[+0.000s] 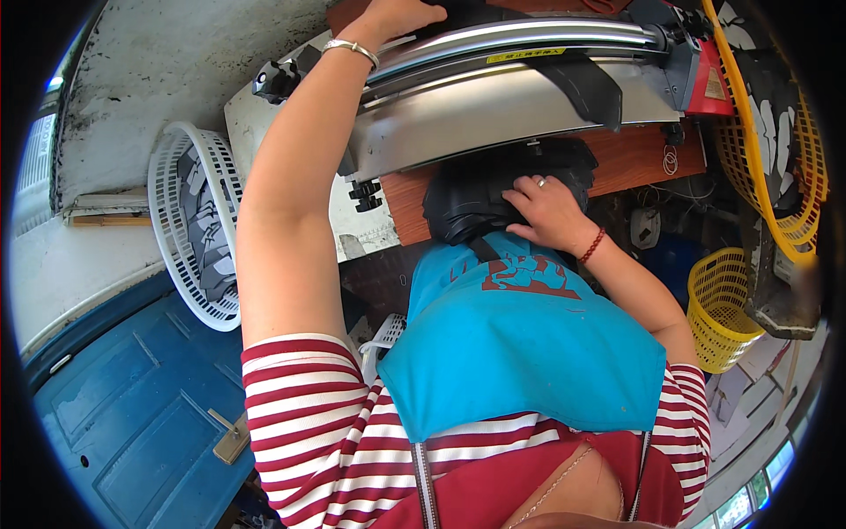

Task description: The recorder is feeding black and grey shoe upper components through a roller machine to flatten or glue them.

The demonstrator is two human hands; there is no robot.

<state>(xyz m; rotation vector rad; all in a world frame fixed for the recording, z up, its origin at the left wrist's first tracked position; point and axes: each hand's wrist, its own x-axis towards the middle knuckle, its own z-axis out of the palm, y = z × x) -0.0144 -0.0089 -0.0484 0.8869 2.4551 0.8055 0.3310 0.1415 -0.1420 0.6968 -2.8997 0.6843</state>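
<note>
My left hand reaches over the far side of a metal roller machine, beside dark material. The thumb is stretched out to the right; the other fingers are cut off by the upper edge. A flat black piece hangs out from the rollers over the sloping metal plate. My right hand lies with loosely spread fingers on a pile of black flexible pieces. That pile sits at the near edge of the brown board, against my blue apron.
A white basket with dark cut pieces stands at the left. On the right are a yellow basket with grey and black pieces and a lower yellow basket. A blue panelled surface lies lower left.
</note>
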